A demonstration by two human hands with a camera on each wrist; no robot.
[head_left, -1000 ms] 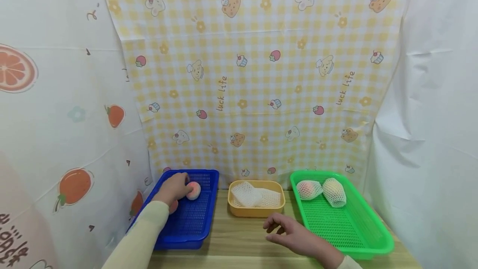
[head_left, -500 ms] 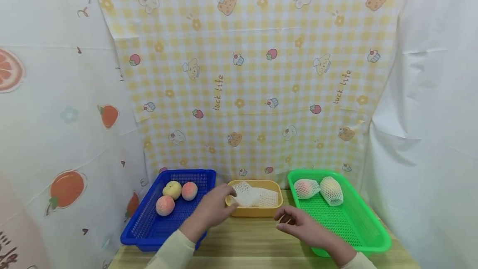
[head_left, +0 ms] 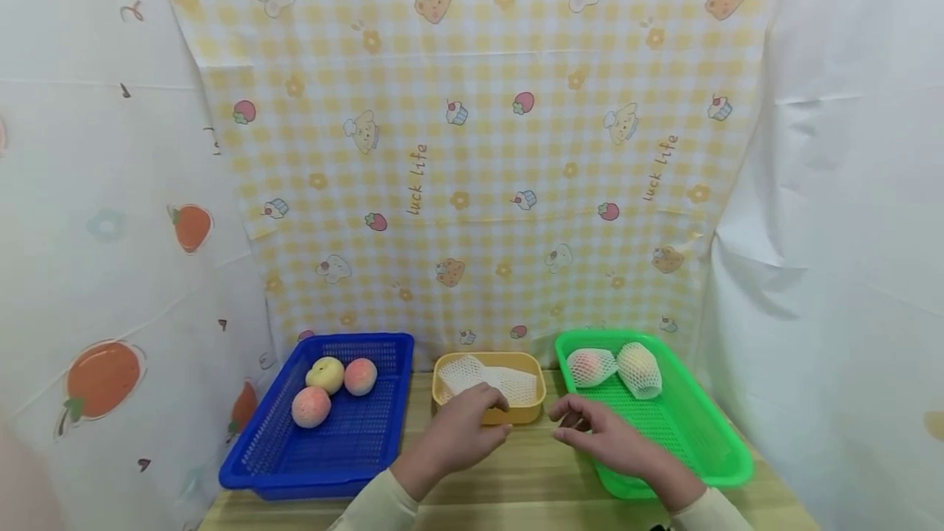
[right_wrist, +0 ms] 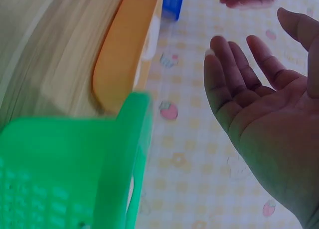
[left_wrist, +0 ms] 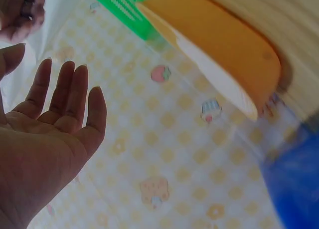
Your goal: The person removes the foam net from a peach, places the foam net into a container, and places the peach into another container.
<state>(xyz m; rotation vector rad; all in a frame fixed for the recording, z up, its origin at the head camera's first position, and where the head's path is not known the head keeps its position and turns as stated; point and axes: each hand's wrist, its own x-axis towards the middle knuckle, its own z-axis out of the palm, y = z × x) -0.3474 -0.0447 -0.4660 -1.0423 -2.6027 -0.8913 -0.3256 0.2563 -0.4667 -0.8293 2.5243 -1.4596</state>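
Observation:
My left hand point(head_left: 460, 433), holding nothing, hovers in front of the small yellow box point(head_left: 525, 415), its fingers loosely bent. White foam net sleeves point(head_left: 515, 386) lie in that box, partly behind the hand in the head view. To the right, my right hand point(head_left: 608, 439) hangs near the green basket's left side, also with nothing in it. Relaxed fingers show on the left hand point(left_wrist: 55, 119) and the right hand point(right_wrist: 264, 104) in the wrist views. Two pinkish peaches point(head_left: 310, 407) and a yellow one point(head_left: 325, 375) sit in the blue basket point(head_left: 342, 445).
In the back of the green basket point(head_left: 656, 428) lie a pinkish fruit point(head_left: 588, 368) and a pale yellow fruit point(head_left: 638, 369), both in white foam nets. The wooden table point(head_left: 509, 482) carries all three containers. A checked cloth point(head_left: 487, 146) hangs behind them.
My left hand has come out of the blue basket, holding nothing, and moved right to the front of the yellow box. The right hand stays nearly in place. The head view has shifted slightly.

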